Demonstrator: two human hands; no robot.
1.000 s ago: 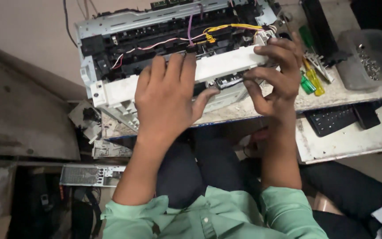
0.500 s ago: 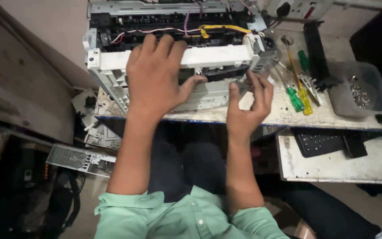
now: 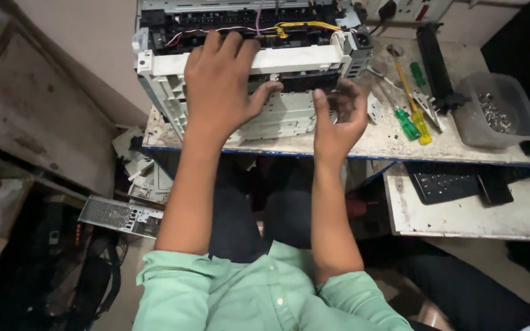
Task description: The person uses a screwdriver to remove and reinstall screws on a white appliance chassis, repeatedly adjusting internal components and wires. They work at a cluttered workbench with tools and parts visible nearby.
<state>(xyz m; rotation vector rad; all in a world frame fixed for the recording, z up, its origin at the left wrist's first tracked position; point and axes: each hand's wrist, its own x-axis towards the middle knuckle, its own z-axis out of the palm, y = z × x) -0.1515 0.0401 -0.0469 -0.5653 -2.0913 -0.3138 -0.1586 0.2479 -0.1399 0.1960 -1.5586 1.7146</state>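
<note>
Two bare hands at a stripped-down printer on a cluttered table, seen from above

The opened printer sits in the upper centre of the frame, its long axis running left to right, its front face turned down-frame toward the person; the left hand lies flat on top of its white crossbar, fingers spread and pointing up-frame, thumb hooked over the front edge, pressing rather than gripping; the right hand hovers open and empty just below the printer's lower right corner, palm turned left, fingers loosely curled, whether it touches the casing cannot be told; the left hand is the nearer one, already on the machine; screwdrivers and a grey tray of screws lie on the table at right
</note>
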